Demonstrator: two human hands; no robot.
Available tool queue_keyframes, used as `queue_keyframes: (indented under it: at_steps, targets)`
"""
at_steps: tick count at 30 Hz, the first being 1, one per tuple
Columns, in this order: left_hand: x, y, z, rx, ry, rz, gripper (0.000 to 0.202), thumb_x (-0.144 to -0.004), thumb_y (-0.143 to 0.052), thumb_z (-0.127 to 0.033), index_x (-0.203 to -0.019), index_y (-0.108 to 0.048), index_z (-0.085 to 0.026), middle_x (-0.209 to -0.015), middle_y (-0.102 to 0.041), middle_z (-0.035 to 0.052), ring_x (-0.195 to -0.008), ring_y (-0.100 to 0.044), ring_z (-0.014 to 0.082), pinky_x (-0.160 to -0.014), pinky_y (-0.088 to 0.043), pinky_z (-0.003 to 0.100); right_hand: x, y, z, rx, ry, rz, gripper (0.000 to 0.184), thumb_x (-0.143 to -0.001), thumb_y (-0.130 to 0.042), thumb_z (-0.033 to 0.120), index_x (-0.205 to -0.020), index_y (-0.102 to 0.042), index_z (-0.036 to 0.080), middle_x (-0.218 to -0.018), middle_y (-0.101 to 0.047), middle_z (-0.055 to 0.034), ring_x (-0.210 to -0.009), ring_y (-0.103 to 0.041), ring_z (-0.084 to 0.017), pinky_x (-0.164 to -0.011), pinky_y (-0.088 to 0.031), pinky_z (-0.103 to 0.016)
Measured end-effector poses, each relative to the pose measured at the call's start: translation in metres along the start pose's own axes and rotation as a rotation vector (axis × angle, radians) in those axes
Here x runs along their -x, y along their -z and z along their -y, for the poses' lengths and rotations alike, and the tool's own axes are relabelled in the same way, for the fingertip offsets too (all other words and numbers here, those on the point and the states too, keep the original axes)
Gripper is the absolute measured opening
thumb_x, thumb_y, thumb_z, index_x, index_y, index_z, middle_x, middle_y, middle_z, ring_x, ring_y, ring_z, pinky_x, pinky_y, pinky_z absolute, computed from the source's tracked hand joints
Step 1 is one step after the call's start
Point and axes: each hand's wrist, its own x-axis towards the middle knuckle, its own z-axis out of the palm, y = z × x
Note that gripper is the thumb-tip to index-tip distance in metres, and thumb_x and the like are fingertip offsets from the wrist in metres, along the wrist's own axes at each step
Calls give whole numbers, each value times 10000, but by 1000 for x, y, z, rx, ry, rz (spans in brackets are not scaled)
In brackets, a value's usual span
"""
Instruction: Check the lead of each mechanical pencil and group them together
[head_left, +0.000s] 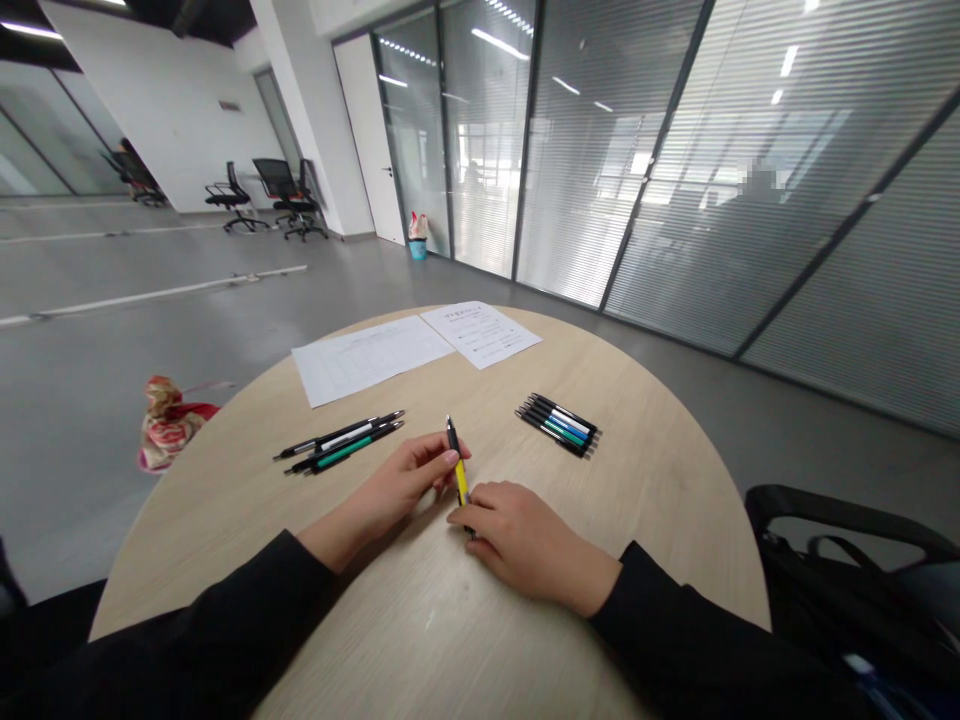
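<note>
A black pen with a yellow section is held between both hands above the middle of the round table. My left hand pinches its upper part between thumb and fingers. Around the lower end my right hand has its thumb and fingers closed. To the left lies a loose group of pens, black with white and green sections. On the right several pens lie side by side in a neat row, with white, blue and green sections.
Two printed sheets, a wide one and a smaller one, lie at the table's far side. A black chair stands close at the right edge. A red and beige bag is beyond the table's left edge.
</note>
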Motion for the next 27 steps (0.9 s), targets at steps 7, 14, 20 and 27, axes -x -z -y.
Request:
queue_keyframes:
  at_steps: [7, 14, 20, 27]
  targets:
    - [0, -1, -1, -74, -15, 59, 327, -859, -669, -492, -867, -669, -165, -668, -534, -21, -617, -437, 126, -589, -355, 245, -1, -5, -3, 23, 3, -14, 105, -966, -581, 193, -970, -685, 184, -897, -659, -50, -840, -600, -180, -751, -424, -291]
    - [1, -1, 2, -91, -17, 71, 332, -881, -643, -494, -841, -648, -164, -684, -542, -17, -622, -438, 127, -587, -363, 243, -1, -3, -2, 10, 5, -15, 93, -959, -591, 201, -965, -683, 184, -914, -667, -53, -857, -602, -181, -767, -430, -292]
    - [1, -1, 0, -108, -33, 89, 316, -892, -628, -474, -834, -648, -163, -696, -546, -19, -633, -442, 127, -620, -376, 253, -1, -3, -2, 27, 19, -20, 87, -959, -594, 206, -962, -677, 180, -915, -667, -50, -857, -597, -179, -766, -422, -289]
    - [0, -1, 0, -115, -19, 93, 333, -893, -615, -494, -821, -637, -170, -685, -542, -18, -623, -442, 129, -613, -376, 254, -1, -4, -2, 34, 11, -16, 105, -966, -588, 205, -927, -683, 182, -877, -668, -45, -837, -601, -175, -756, -415, -286]
